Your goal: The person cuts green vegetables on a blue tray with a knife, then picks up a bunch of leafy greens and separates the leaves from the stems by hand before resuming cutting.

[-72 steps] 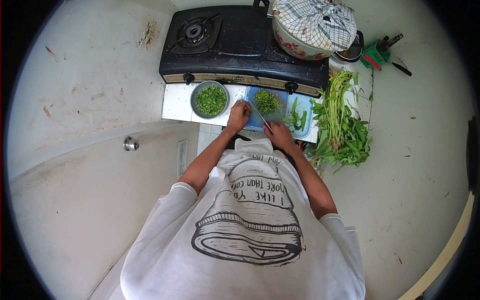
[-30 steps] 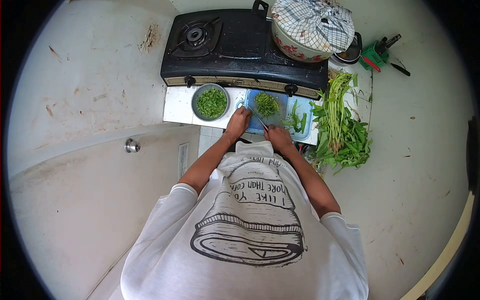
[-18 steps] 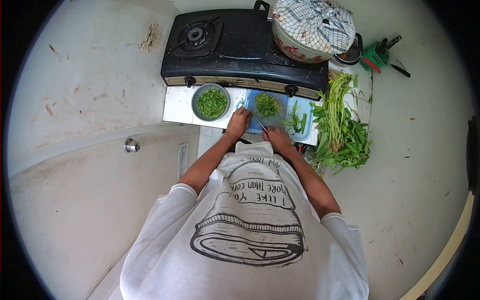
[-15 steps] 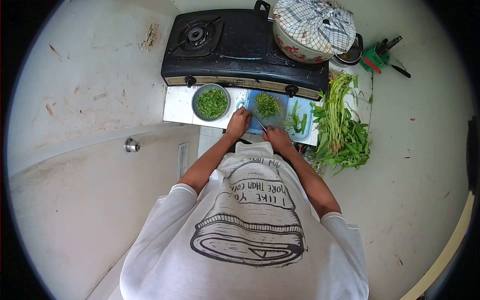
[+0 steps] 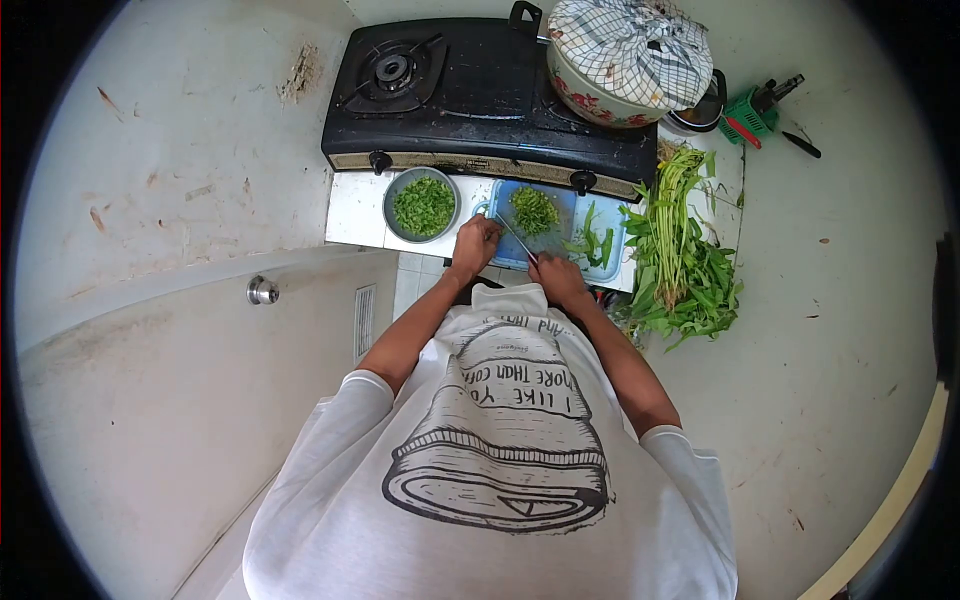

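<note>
My right hand [image 5: 558,276] is closed round the handle of a knife [image 5: 517,238], whose blade slants up to the left over the blue cutting board [image 5: 566,212]. At the board's left edge is my left hand [image 5: 477,243], its fingers bent together near the blade tip; whatever they may hold is too small to make out. Chopped greens [image 5: 534,211] form a pile on the board above the knife. Some loose leaves [image 5: 592,241] lie on its right part. Left of the board stands a grey bowl [image 5: 390,222] containing more chopped greens [image 5: 423,207].
Behind the board is a black gas stove [image 5: 480,95], bearing a floral pot [image 5: 600,103] covered by a checked cloth [image 5: 630,50]. A large bunch of leafy stems [image 5: 680,240] lies right of the board. Farther right are a green basket [image 5: 748,112] and a black-handled knife [image 5: 802,144].
The knife blade has shifted slightly, its tip now a little higher and nearer my left hand. Both hands stay almost in place.
</note>
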Demonstrator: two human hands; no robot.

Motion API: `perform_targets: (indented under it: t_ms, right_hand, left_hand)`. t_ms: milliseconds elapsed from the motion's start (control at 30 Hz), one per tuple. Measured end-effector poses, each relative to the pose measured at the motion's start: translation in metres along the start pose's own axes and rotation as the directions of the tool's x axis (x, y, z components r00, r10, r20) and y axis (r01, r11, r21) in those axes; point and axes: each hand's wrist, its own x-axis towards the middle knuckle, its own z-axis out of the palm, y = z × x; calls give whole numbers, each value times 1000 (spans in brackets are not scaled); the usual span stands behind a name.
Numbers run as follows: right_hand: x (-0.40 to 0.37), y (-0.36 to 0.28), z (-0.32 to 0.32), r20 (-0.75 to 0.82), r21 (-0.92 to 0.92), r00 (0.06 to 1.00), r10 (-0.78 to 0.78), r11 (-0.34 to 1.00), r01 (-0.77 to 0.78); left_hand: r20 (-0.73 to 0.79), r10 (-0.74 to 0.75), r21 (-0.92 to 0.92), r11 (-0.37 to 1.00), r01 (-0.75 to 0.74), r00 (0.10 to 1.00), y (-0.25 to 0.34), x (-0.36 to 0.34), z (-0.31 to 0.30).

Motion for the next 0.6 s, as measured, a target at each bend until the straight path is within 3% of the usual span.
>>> perform_targets:
  t_ms: [233, 600]
  right_hand:
    - [-2, -4, -9, 9, 34, 1000, -26, 999, 26]
    - [3, -4, 1, 23, 4, 998, -64, 998, 64]
  left_hand:
    - [-48, -22, -103, 995, 17, 999, -4, 3, 4]
    - [-12, 85, 45, 995, -84, 996, 3, -2, -2]
